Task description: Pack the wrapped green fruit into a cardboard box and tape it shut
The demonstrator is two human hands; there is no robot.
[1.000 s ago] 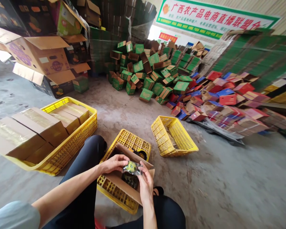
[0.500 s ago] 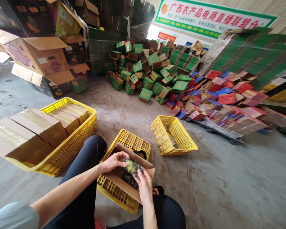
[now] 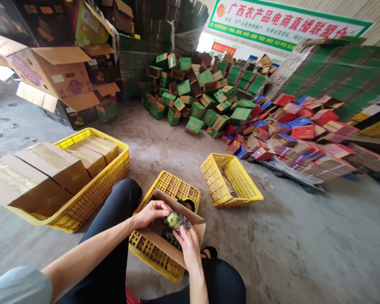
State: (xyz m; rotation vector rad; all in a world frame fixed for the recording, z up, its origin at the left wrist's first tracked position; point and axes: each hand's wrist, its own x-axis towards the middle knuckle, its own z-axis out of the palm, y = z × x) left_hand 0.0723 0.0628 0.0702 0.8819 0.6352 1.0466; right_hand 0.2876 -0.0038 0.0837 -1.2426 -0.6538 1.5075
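Observation:
Both my hands hold a small crinkly plastic packet (image 3: 175,220) with a yellow-green print, just above an open brown cardboard box (image 3: 164,242). My left hand (image 3: 152,211) pinches the packet's left edge. My right hand (image 3: 185,240) grips its right side from below, fingers curled. The box rests on an upturned yellow plastic crate (image 3: 174,188) between my knees. More dark packets lie inside the box, partly hidden by my hands.
A yellow crate (image 3: 91,192) with several taped brown cartons stands at the left. A smaller yellow basket (image 3: 229,179) lies tilted on the concrete floor ahead. Beyond it are heaps of green boxes (image 3: 202,90) and red and blue boxes (image 3: 294,131). Large cartons are stacked at far left.
The packet has come down from above the box rim to the box's opening, and both hands have lowered and closed in with it.

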